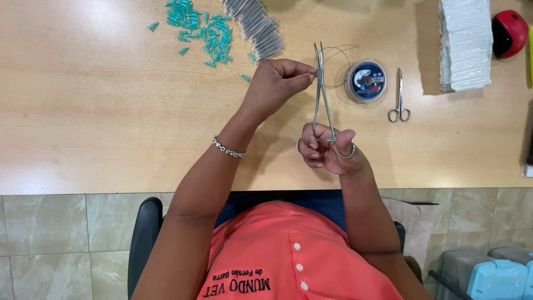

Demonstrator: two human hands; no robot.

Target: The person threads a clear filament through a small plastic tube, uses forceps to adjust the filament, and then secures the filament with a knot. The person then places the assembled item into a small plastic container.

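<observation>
Gripping one forceps [323,94] by its rings, right hand [327,151]; left hand [276,83] pinches, seemingly, one thread [338,51].

Teal caps [201,28], small scissors [399,100], red ball [509,32] on table [83,111]

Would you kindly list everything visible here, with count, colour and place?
forceps: one, silver, upright between both hands
thin line: one loop, dark, by the forceps tips
line spool: one, clear with blue label, right of forceps
small scissors: one, silver, right of spool
plastic caps: many, teal, top centre-left
metal pieces: a row, grey, beside the caps
packets: one stack, white, top right
round object: one, red and black, far right
table: one, light wood
left hand: pinching at the forceps jaws
right hand: fingers in the forceps rings
</observation>
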